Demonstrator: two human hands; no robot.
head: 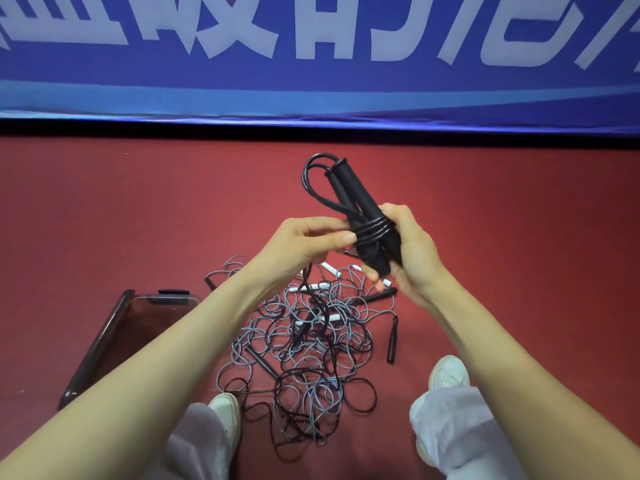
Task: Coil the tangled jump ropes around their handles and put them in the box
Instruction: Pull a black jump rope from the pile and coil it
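Black jump rope [360,216]: two handles held side by side, a few cord turns banded round their middle, a loop standing above, the tail dropping to the tangle. My right hand [410,252] clamps the handles; my left hand [311,242] pinches the cord at the wraps. Judgement: keep tension, lay turns adjacent, tuck the end. Tangled pile [308,344] lies on the red floor [138,209] below; box [114,344] just left of it.

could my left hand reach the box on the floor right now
Probably not yet. The left hand is pinching the black rope against the handles that the right hand holds. The box lies open below the left forearm, nothing blocking it.
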